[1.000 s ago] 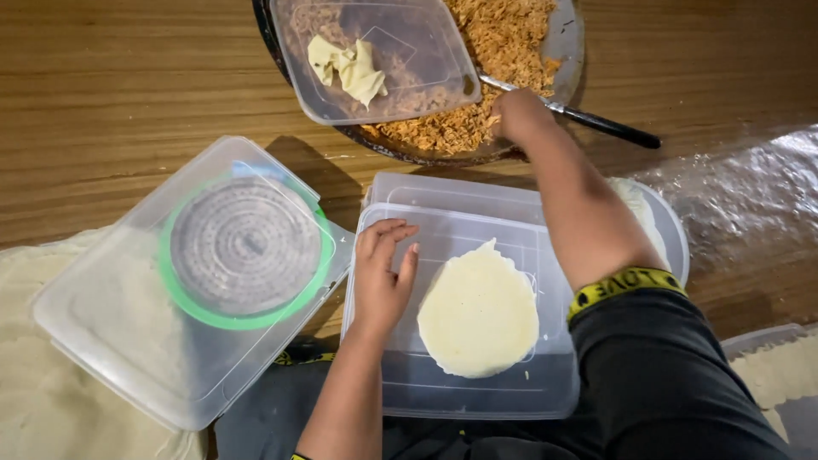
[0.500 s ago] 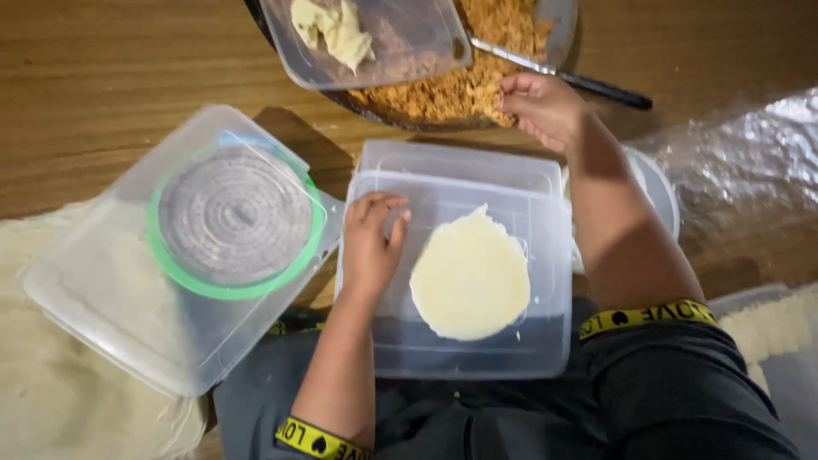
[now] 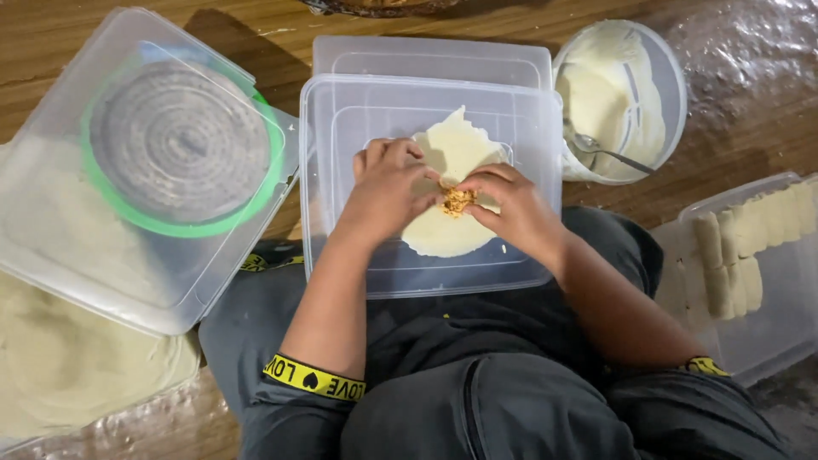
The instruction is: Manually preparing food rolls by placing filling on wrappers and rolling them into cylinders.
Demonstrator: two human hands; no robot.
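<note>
Pinching a small heap of orange-brown crumbly filling (image 3: pixel 457 202) between fingertips, the left hand (image 3: pixel 388 189) and the right hand (image 3: pixel 509 204) met over the middle of a thin, pale round dough wrapper (image 3: pixel 450 232), each hand curled with its fingers drawn together on the filling, probably to keep the loose crumbs in one spot. That wrapper lay flat on an upturned clear plastic container lid (image 3: pixel 426 273), which rested across the person's lap and seemingly served as a firm, smooth work surface close to the body. Behind it a second clear rectangular lid (image 3: pixel 430 58) showed, partly covered. To the right stood a round white bowl of creamy paste (image 3: pixel 615 89) with a metal spoon (image 3: pixel 609 153) leaning in it, near enough for the right hand to reach. Further right, a clear tray (image 3: pixel 767 332) held a row of pale rolled pieces (image 3: pixel 737 255), laid side by side. On the left, a clear square container with a green-rimmed grey coiled disc inside (image 3: pixel 166 145) sat tilted over a stack of pale round sheets (image 3: pixel 68 366).
</note>
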